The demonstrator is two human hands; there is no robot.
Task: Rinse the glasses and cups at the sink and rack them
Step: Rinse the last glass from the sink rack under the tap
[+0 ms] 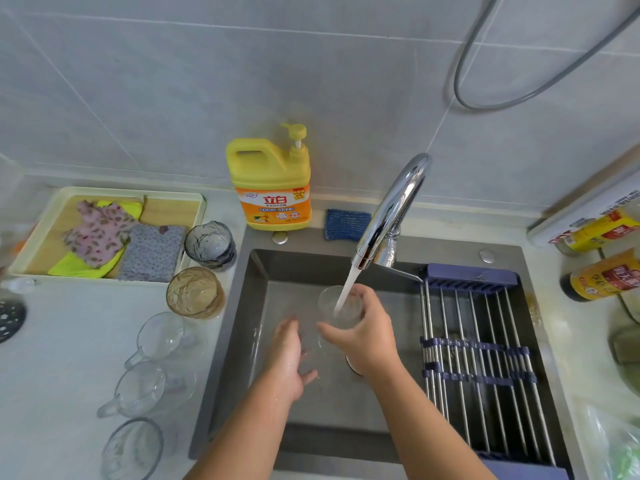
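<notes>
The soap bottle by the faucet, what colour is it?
Yellow, with an orange label: soap bottle, head view.

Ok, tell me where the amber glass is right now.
In the head view, the amber glass stands on the counter left of the sink, between the dark blue glass behind it and a clear mug in front.

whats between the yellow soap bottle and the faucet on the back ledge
A blue scrub pad lies flat on the ledge between the detergent bottle and the faucet base, seen in the head view.
</notes>
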